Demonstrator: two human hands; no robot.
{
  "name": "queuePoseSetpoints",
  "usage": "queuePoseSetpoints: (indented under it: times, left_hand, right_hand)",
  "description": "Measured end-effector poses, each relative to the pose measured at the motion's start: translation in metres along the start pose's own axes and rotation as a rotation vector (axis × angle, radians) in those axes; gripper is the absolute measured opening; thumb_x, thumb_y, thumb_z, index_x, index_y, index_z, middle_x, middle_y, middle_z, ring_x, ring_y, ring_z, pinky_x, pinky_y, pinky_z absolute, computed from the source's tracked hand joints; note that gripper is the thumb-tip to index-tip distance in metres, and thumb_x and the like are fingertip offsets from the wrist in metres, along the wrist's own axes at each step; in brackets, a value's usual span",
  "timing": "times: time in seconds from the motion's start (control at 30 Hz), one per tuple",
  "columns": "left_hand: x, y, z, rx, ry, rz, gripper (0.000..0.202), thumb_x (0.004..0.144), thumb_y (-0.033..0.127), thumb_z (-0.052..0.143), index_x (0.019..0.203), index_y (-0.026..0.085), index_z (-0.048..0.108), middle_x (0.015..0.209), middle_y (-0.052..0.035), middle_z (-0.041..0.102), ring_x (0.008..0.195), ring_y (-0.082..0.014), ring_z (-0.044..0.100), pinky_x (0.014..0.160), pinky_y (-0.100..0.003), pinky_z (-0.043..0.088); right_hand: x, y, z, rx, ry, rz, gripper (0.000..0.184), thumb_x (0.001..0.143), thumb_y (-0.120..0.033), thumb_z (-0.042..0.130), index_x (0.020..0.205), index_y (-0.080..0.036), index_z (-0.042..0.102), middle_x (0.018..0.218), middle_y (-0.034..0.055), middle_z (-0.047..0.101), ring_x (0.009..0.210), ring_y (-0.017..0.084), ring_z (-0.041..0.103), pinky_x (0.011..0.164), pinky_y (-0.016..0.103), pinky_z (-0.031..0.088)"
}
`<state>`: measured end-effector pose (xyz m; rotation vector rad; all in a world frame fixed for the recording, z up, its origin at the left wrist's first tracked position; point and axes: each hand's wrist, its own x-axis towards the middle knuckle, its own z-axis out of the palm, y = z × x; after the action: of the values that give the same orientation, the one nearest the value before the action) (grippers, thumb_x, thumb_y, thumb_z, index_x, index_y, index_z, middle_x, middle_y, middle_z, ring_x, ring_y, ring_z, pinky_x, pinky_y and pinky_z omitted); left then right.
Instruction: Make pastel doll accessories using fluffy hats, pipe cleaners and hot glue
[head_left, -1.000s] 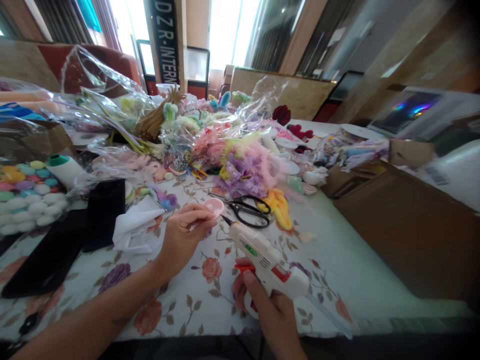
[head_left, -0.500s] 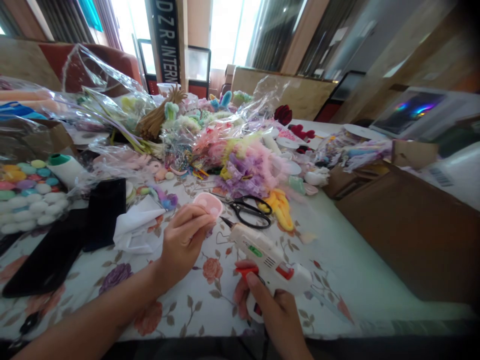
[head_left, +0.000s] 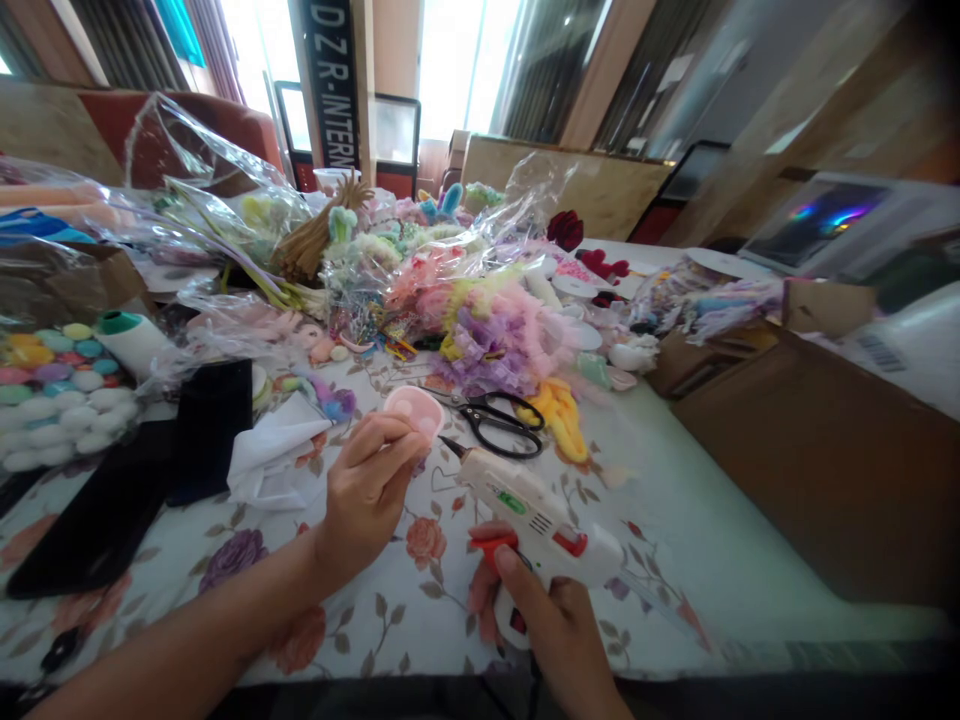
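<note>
Between the fingertips of my left hand [head_left: 375,480] is a small pink rounded piece with a white edge [head_left: 420,408]; its lower part is hidden by the fingers. My right hand [head_left: 536,600] is wrapped round the handle of a white glue gun [head_left: 525,495], with fingers at its red trigger [head_left: 495,545]. The gun's dark nozzle points up and left, close to the pink piece; whether they touch I cannot tell. Just beyond lie black-handled scissors [head_left: 501,422], with a yellow fuzzy piece [head_left: 559,415] to their right.
On the flowered tablecloth [head_left: 352,640], a white cloth [head_left: 274,450] and two dark flat devices [head_left: 210,430] lie left. Bagged pom-poms [head_left: 71,410] and a thread cone [head_left: 133,340] stand farther left. A heap of craft materials [head_left: 480,300] fills the back; a cardboard box [head_left: 817,460] stands right.
My left hand has tilted the pink piece very slightly, and it sits a little nearer the nozzle. The glue gun and my right hand are nearly unchanged.
</note>
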<state>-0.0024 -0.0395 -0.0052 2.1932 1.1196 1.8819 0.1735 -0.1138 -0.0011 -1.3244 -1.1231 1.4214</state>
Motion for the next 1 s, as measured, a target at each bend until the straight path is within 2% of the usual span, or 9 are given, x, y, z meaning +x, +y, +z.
queuePoseSetpoints:
  times: [0.43,1.0]
  left_hand:
    - [-0.0009,0.0022,-0.0015,-0.004,-0.021,0.031,0.032,0.083,-0.001,0.056,0.101,0.023,0.066,0.086,-0.0038,0.059,0.083,-0.0158,0.058,0.078,-0.031,0.050]
    - [0.0013,0.0061,-0.0004,-0.006,-0.023,0.070,0.028,0.082,-0.004,0.056,0.098,0.017,0.064,0.086,-0.0044,0.058,0.086,-0.0153,0.057,0.078,-0.031,0.050]
  right_hand:
    - [0.0003,-0.0003,-0.0015,-0.022,-0.017,-0.011,0.042,0.083,-0.052,0.057,0.098,-0.014,0.066,0.053,0.0010,0.063,0.040,0.011,0.052,0.043,0.021,0.038]
    - [0.0019,0.0043,-0.0036,-0.047,-0.033,0.005,0.044,0.083,-0.054,0.056,0.100,-0.014,0.066,0.055,0.0024,0.064,0.042,0.013,0.055,0.044,0.023,0.041]
